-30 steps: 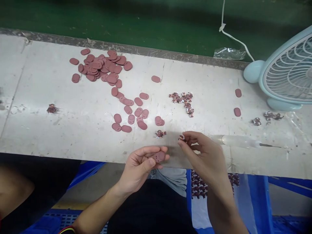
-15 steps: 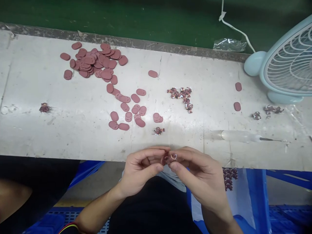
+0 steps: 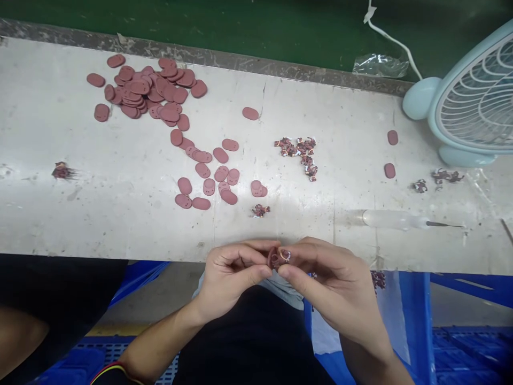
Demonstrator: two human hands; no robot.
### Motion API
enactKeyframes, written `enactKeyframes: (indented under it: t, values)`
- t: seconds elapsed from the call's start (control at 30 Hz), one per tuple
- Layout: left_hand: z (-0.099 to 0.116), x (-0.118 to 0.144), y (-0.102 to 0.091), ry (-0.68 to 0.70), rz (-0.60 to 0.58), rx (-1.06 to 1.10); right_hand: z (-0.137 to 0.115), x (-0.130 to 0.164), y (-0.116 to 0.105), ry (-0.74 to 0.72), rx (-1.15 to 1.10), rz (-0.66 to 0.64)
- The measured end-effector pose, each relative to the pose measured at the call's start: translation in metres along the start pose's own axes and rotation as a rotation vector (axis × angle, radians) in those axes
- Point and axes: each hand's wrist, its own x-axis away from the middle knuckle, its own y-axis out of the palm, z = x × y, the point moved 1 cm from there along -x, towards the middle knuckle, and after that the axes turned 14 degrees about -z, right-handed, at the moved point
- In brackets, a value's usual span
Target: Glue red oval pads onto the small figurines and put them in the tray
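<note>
Just off the table's front edge my two hands meet. My left hand [image 3: 236,278] pinches a brown oval base [image 3: 271,258] between thumb and fingers. In my right hand [image 3: 324,283] a small painted brown figurine [image 3: 284,256] with a white and yellow band is gripped by thumb and fingertips, right against the base. Whether the two are joined I cannot tell. Another figurine [image 3: 260,210] lies on the table just beyond my hands. Further off is a cluster of figurines [image 3: 296,147], with loose oval bases [image 3: 228,195] to its left.
A big pile of oval bases [image 3: 148,91] covers the back left of the table [image 3: 132,224]. On the right lie a white bottle with a needle tip [image 3: 395,220] and more figurines [image 3: 447,175], near a pale blue fan [image 3: 476,107]. A blue crate [image 3: 419,321] stands below the edge.
The figurine and the base have come closer together between my fingers. The view has shifted slightly, and the things on the table stay in place.
</note>
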Motion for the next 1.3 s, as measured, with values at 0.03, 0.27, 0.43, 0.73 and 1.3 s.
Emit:
enactKeyframes:
  t: [0.03,0.27,0.43,0.73,1.3]
  values:
    - [-0.002,0.0,0.001,0.007,0.0,0.013,0.001,-0.001,-0.001,-0.006,-0.025,-0.012]
    - [-0.006,-0.001,0.009,0.026,0.009,0.054,-0.005,0.003,-0.006,-0.041,0.035,-0.011]
    - [-0.004,-0.002,0.012,0.047,0.013,0.063,-0.009,0.005,-0.007,-0.1,0.097,-0.004]
    - [-0.011,0.0,0.016,0.108,0.018,0.048,0.008,0.005,0.002,-0.099,-0.26,0.06]
    - [0.031,-0.018,-0.01,0.249,-0.003,-0.839,0.072,0.085,-0.043,-0.186,-0.346,0.612]
